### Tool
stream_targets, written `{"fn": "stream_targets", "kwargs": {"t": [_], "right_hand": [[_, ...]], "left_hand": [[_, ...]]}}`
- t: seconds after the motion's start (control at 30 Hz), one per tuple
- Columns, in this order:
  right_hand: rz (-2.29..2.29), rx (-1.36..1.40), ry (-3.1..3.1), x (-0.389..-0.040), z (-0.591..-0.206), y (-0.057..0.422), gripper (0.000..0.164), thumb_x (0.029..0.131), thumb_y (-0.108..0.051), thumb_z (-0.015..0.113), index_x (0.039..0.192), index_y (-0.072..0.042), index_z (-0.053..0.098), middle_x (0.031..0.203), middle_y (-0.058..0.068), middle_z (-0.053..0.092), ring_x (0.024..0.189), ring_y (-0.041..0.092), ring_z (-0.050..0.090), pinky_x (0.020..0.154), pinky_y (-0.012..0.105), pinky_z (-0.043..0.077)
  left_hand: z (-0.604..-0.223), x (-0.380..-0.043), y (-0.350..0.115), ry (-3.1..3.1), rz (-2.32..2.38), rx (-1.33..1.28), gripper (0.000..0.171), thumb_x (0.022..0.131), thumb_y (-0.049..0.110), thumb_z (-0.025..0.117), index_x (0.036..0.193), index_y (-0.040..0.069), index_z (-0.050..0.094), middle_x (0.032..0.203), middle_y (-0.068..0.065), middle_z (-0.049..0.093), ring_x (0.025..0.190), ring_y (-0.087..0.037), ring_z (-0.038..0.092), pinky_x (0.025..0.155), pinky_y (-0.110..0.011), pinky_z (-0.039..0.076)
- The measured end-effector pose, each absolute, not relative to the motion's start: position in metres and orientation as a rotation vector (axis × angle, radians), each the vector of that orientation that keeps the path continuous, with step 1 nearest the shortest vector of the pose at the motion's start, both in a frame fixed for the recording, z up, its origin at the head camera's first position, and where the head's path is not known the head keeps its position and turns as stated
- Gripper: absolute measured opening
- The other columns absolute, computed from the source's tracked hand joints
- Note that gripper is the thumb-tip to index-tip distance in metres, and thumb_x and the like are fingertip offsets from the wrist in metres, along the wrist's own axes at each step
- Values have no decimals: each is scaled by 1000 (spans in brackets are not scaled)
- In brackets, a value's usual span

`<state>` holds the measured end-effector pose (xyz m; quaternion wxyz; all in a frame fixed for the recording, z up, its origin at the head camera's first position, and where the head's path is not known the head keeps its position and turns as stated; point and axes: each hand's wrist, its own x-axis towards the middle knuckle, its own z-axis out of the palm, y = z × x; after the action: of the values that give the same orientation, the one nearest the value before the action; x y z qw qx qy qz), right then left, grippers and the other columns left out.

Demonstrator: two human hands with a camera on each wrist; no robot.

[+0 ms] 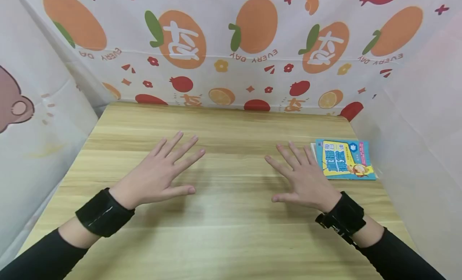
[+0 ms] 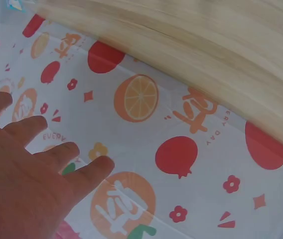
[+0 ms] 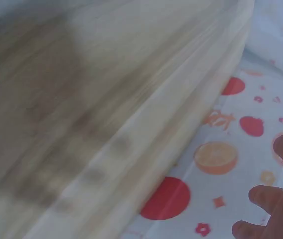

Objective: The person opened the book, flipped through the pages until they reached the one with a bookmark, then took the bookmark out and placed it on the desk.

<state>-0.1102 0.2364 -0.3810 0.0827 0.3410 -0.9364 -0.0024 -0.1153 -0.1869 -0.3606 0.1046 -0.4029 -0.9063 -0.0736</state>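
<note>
My left hand (image 1: 155, 175) is spread over the left half of the wooden table (image 1: 231, 232), fingers straight and apart, holding nothing. On the other side, my right hand (image 1: 306, 179) is spread the same way, palm down and without anything in it. Close to its fingers, at the right edge of the table, lies a blue and yellow booklet (image 1: 344, 159), with a pale edge of something showing beneath it. The left wrist view has the back of the left hand (image 2: 32, 174) at lower left. Only some fingers of the right hand (image 3: 276, 194) appear in the right wrist view.
A white cloth (image 1: 223, 67) printed with oranges and red fruit hangs behind the far table edge. Pale cloth walls stand at the left (image 1: 39, 151) and right (image 1: 418, 131) sides. Each wrist wears a black band (image 1: 104, 212).
</note>
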Motion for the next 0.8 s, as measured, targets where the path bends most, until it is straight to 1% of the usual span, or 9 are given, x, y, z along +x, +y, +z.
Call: {"fn": "stream_targets", "kwargs": {"t": [0.07,0.13,0.23,0.33,0.4,0.47,0.63,0.8], "right_hand": [[17,961,-2830,-114,-389,244,94,81,-78,57,158,-32,29,167,11,18,151,43,14,117,70,7],[39,879,-2871,-119,-398,253,86,85,-72,58,157,-31,33,164,12,25,150,45,19,117,70,10],[80,735,-2963,-132,-412,273,80,90,-69,55,156,-28,35,162,15,28,148,47,21,114,72,17],[94,587,-3056,-145,-422,298,80,92,-70,50,157,-26,33,163,18,25,147,51,19,110,74,22],[114,503,-3107,-154,-426,316,81,93,-70,48,158,-25,30,163,20,23,146,54,18,109,75,22],[144,420,-3147,-160,-429,337,82,94,-69,47,159,-23,28,163,23,22,145,58,17,108,78,20],[218,215,-3241,-168,-432,387,84,95,-70,44,159,-20,25,161,31,18,142,64,11,105,82,14],[234,86,-3305,-172,-436,425,88,93,-74,40,159,-17,24,158,37,14,140,67,5,101,85,13]], "left_hand": [[-363,-116,-186,-2676,-234,-1186,89,86,68,61,158,27,29,168,-4,14,153,-38,9,111,-69,28],[-367,-117,-185,-2681,-260,-1180,88,86,65,63,158,26,30,167,-5,17,152,-39,14,110,-67,30],[-373,-117,-185,-2686,-299,-1164,83,87,61,65,156,24,36,161,-9,33,146,-39,31,108,-63,36],[-380,-116,-184,-2701,-337,-1162,74,90,58,65,151,22,45,148,-11,51,133,-35,50,103,-58,44],[-385,-111,-185,-2719,-347,-1166,68,91,55,65,148,20,50,142,-11,57,126,-32,56,100,-55,48],[-392,-107,-184,-2740,-359,-1179,63,92,51,66,145,19,54,140,-12,58,124,-32,58,98,-53,50],[-408,-96,-179,-2812,-329,-1241,53,93,45,67,137,16,62,144,-16,56,128,-38,56,99,-54,50],[-419,-85,-172,-2876,-342,-1280,44,94,42,67,128,15,68,139,-17,59,127,-39,56,101,-54,49]]}}
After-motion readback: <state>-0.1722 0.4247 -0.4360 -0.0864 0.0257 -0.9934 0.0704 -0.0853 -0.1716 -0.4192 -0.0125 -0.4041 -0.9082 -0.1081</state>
